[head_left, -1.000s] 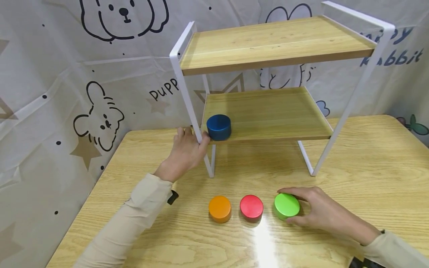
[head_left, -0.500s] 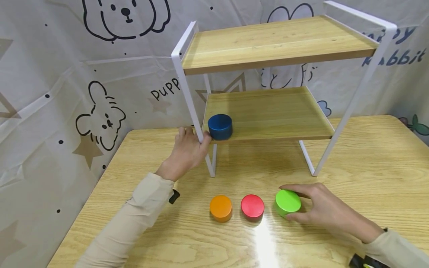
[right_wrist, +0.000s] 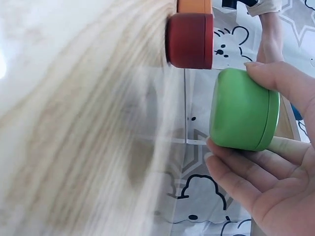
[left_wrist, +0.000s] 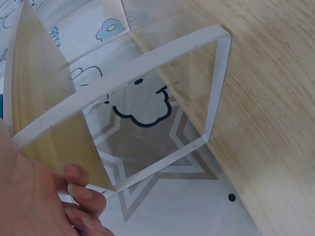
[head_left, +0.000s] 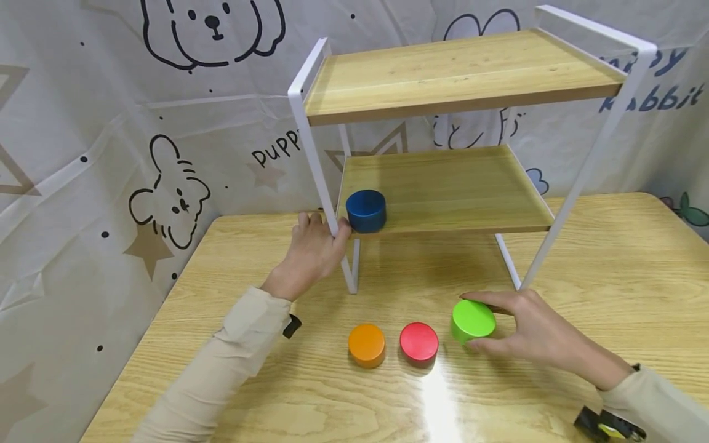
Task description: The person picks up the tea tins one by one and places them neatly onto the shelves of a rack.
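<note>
My right hand [head_left: 534, 326] pinches a round green tin [head_left: 472, 320] between thumb and fingers. In the right wrist view a gap shows between the green tin [right_wrist: 243, 110] and the tabletop. To its left a red tin [head_left: 419, 342] and an orange tin [head_left: 367, 346] stand side by side on the table. My left hand [head_left: 316, 246] grips the left front post of a two-tier shelf [head_left: 443, 191], at the height of the lower board. Right beside that thumb, a blue tin [head_left: 366, 212] sits on the board's front left corner. The left wrist view shows curled fingers [left_wrist: 81, 191] at the white frame.
The shelf's upper board [head_left: 465, 74] overhangs the lower one between white metal side frames. Its feet rest on the wooden table [head_left: 266, 394] behind the tins. A printed cloth [head_left: 232, 123] hangs along the back and left side.
The green tin has risen off the table in my right hand and moved slightly towards the shelf. My left hand keeps its grip on the post, and the other tins stay put.
</note>
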A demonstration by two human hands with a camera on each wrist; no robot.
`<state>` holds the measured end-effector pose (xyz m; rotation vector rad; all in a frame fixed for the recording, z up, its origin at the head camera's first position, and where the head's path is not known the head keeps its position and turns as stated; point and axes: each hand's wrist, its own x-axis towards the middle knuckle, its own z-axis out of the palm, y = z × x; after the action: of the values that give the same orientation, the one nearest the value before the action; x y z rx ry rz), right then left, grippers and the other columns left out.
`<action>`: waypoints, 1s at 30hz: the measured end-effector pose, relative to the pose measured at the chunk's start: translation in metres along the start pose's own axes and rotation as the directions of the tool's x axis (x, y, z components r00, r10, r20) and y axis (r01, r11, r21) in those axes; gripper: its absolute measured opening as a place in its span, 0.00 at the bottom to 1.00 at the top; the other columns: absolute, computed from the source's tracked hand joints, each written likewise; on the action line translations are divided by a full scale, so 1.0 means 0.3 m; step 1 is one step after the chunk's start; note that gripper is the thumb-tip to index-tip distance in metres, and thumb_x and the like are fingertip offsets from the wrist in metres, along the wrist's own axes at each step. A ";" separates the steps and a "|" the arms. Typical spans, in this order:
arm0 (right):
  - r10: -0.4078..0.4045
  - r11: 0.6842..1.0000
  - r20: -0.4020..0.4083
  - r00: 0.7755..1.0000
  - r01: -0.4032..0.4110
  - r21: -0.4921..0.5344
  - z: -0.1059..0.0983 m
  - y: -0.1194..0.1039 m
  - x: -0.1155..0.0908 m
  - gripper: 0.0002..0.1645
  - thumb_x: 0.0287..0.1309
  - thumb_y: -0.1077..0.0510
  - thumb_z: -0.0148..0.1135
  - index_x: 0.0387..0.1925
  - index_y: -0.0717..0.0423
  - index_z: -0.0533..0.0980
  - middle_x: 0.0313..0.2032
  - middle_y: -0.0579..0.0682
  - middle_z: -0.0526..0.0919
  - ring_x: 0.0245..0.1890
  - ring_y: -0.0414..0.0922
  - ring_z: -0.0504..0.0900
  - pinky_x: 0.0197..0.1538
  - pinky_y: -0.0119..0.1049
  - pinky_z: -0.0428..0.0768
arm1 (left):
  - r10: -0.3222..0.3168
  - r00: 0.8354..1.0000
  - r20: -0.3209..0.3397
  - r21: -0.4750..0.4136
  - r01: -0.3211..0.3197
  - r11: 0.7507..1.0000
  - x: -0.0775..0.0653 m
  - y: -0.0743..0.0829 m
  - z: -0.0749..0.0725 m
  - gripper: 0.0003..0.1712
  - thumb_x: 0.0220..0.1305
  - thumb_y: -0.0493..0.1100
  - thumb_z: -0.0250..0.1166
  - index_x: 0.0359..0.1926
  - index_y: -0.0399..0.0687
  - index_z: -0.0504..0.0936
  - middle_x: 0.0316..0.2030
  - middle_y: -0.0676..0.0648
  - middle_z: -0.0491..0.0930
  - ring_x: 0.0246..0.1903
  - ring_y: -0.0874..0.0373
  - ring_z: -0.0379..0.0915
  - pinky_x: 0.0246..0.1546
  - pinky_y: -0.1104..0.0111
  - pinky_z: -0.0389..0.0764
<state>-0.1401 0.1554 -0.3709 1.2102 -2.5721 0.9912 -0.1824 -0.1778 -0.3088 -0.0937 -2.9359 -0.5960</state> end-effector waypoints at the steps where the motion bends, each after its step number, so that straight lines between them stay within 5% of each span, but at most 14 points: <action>1: 0.002 1.000 -0.009 1.000 -0.002 0.000 -0.003 -0.001 0.004 0.37 0.38 0.51 0.80 0.51 0.61 0.79 0.43 0.49 0.85 0.38 0.36 0.82 0.37 0.33 0.80 | 0.003 1.000 0.001 0.003 -0.003 1.000 0.000 0.000 0.000 0.34 0.70 0.56 0.28 0.21 0.43 0.73 0.33 0.37 0.67 0.42 0.41 0.56 0.40 0.54 0.60; 8: -0.010 1.000 -0.055 0.998 0.008 -0.026 -0.035 -0.028 0.052 0.34 0.36 0.56 0.80 0.50 0.61 0.79 0.38 0.45 0.86 0.37 0.35 0.82 0.36 0.37 0.81 | -0.007 1.000 0.011 0.021 0.007 1.000 0.000 0.006 -0.005 0.35 0.69 0.56 0.28 0.21 0.43 0.73 0.32 0.38 0.68 0.41 0.41 0.57 0.40 0.54 0.62; 18: -0.114 0.992 -0.131 0.985 0.106 -0.067 -0.086 -0.058 0.150 0.33 0.33 0.58 0.79 0.47 0.63 0.81 0.35 0.45 0.86 0.31 0.34 0.82 0.34 0.22 0.75 | -0.045 0.998 0.037 0.008 0.045 0.999 -0.003 0.007 -0.003 0.37 0.70 0.57 0.28 0.21 0.41 0.74 0.32 0.38 0.68 0.42 0.41 0.57 0.42 0.55 0.61; 30: -0.135 0.989 -0.134 0.982 0.125 -0.080 -0.115 -0.101 0.225 0.31 0.35 0.54 0.78 0.47 0.59 0.82 0.35 0.44 0.86 0.29 0.33 0.79 0.32 0.31 0.77 | -0.026 0.999 0.021 0.012 0.026 1.000 -0.004 0.006 -0.006 0.37 0.71 0.56 0.28 0.17 0.42 0.72 0.28 0.38 0.68 0.39 0.41 0.58 0.42 0.55 0.59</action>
<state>-0.1687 0.1193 -0.3034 1.2272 -2.3678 0.9147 -0.1809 -0.1769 -0.3066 -0.0607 -2.9653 -0.5847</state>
